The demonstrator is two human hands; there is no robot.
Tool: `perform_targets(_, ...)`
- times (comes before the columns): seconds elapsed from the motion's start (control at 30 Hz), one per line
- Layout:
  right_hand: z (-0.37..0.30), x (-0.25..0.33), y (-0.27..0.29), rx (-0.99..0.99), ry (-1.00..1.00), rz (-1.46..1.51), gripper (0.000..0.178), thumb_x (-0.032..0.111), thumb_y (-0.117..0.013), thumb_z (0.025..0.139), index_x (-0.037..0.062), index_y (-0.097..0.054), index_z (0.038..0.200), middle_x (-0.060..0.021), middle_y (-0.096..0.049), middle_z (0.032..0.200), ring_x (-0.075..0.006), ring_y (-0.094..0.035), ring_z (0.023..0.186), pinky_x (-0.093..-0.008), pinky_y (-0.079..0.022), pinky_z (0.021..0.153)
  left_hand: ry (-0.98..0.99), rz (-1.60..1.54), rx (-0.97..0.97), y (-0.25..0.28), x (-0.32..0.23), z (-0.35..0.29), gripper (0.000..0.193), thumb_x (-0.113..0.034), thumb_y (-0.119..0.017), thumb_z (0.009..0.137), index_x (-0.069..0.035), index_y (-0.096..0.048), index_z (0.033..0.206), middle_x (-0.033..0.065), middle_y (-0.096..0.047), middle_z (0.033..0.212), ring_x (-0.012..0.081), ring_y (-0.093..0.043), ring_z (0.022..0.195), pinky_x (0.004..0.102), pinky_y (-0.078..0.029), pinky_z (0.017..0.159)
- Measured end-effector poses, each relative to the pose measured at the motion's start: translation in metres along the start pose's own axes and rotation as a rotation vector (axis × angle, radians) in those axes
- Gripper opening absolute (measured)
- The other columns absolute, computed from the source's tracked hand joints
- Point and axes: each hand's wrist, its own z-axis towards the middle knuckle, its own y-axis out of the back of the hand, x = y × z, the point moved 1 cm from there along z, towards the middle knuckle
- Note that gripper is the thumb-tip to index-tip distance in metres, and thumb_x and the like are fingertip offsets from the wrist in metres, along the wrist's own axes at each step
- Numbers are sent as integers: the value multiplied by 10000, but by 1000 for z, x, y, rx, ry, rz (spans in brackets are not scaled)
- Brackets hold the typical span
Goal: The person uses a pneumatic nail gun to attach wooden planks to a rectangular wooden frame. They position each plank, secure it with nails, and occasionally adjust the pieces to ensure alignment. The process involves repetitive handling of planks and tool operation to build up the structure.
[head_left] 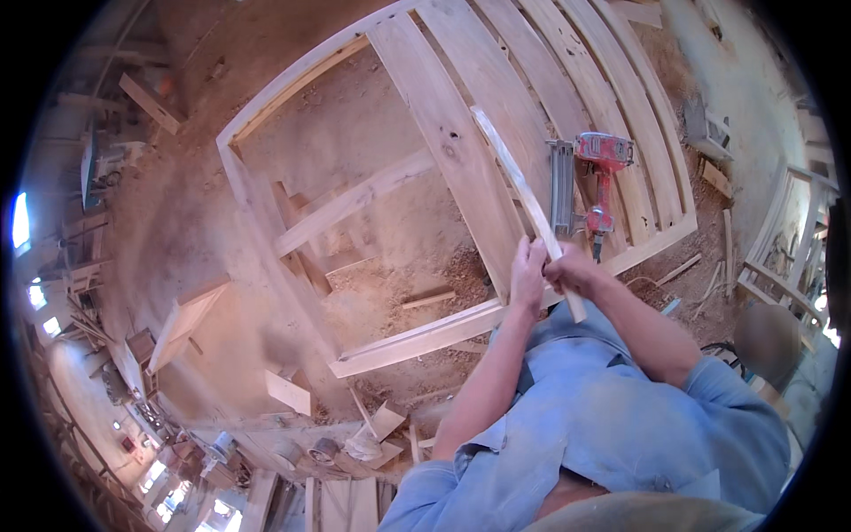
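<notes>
A long, narrow wooden strip [519, 177] slants across the frame in front of me, its near end close to my shirt. My right hand [574, 270] is wrapped round the strip near that end. Right beside it, my left hand [528, 277] is closed with its fingers together; what they pinch, if anything, is hidden. Under the strip lies a large wooden frame [425, 332] with several broad boards [452, 133] set across its right part. A red nail gun [603, 155] with a grey magazine [561, 186] rests on those boards, just beyond my right hand.
A crosspiece [355, 202] spans the open left part of the frame. Wood offcuts [288, 390] and shavings lie on the dusty floor. Another wooden frame [780, 284] stands at the right. A panelled wooden piece [186, 324] is at the left, with workshop clutter beyond it.
</notes>
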Motion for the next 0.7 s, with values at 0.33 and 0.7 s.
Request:
perform_targets(0.33, -129, 55, 8, -252, 79, -674, 339, 139, -717, 766, 6, -594, 1052, -132, -676, 962, -283, -700, 793, -482, -544, 680, -341, 323, -219, -119, -35, -22, 450, -183, -645, 858, 65, -540, 1218, 176, -687, 1023, 269, -696, 895, 377, -564, 763)
perform_targets(0.7, -15, -21, -66, -471, 674, -770, 482, 112, -721, 769, -5, -517, 1190, -240, -587, 1132, -434, -598, 1036, -470, -514, 862, -180, -189, -34, 15, -71, 60, 347, -85, -689, 890, -18, -556, 1203, 95, -636, 921, 198, -636, 717, 328, -556, 635)
